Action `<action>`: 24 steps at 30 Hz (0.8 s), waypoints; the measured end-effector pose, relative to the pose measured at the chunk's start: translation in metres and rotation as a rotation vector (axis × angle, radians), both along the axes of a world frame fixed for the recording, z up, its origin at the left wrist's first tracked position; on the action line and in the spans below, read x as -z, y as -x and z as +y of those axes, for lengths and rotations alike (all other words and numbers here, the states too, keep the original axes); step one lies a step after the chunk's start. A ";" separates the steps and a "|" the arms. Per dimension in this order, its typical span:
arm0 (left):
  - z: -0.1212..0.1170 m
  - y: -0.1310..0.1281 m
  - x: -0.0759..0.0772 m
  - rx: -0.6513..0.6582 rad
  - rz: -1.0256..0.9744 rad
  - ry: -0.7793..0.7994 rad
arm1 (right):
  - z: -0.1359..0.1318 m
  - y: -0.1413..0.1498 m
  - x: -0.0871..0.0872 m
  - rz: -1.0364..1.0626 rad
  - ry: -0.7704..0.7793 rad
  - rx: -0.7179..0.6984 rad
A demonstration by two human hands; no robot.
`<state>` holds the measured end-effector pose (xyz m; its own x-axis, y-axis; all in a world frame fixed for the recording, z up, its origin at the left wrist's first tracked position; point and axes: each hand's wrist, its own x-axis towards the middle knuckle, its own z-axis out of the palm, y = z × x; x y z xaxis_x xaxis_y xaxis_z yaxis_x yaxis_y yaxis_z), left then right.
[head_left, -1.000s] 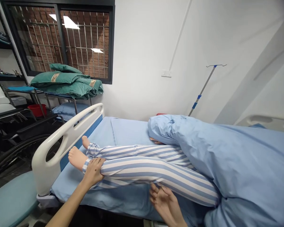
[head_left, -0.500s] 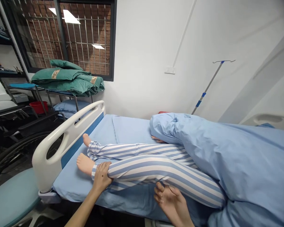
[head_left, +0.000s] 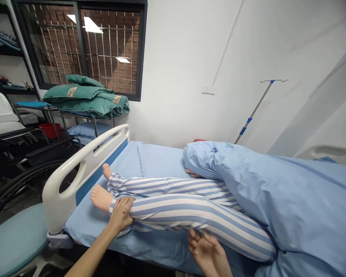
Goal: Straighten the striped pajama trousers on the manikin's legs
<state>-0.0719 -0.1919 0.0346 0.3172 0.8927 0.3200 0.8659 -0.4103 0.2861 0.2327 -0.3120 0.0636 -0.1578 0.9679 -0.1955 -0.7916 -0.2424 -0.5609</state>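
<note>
A figure in blue-and-white striped trousers lies along the bed, its bare feet toward the white footboard. My left hand is wrapped round the ankle of the near leg. Palm up, my right hand has its fingers tucked under the same leg near the knee, so that hand is partly hidden. A light blue quilt covers the figure from the hips up.
The bed has a light blue sheet. A wheelchair and a blue seat stand left of the footboard. Folded green blankets lie on a trolley under the window. An IV pole leans by the wall.
The view has shifted slightly. My left hand stays on the ankle, and the near leg and foot sit a little further right than a second ago. My right hand stays under the knee.
</note>
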 end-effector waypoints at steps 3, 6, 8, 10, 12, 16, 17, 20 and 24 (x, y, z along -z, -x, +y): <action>0.000 0.010 0.000 0.002 0.027 -0.035 | -0.002 0.002 0.012 0.009 0.035 -0.041; -0.001 0.024 0.000 0.011 0.078 -0.053 | -0.002 0.009 0.025 0.020 0.054 -0.055; -0.002 0.034 -0.003 0.011 0.118 -0.058 | -0.001 0.014 0.034 0.018 0.073 -0.045; -0.004 0.042 -0.006 0.006 0.159 -0.078 | 0.001 0.019 0.042 0.021 0.103 -0.035; -0.006 0.049 -0.010 0.006 0.200 -0.106 | 0.002 0.023 0.051 0.039 0.136 -0.033; -0.006 0.056 -0.013 0.009 0.249 -0.128 | 0.004 0.026 0.064 0.070 0.178 -0.036; -0.006 0.057 -0.011 0.009 0.253 -0.121 | 0.005 0.026 0.066 0.074 0.179 -0.035; -0.004 0.061 -0.002 0.004 0.257 -0.083 | 0.005 0.027 0.071 0.075 0.181 -0.031; -0.002 0.065 0.015 -0.008 0.261 -0.018 | 0.004 0.028 0.077 0.075 0.191 -0.030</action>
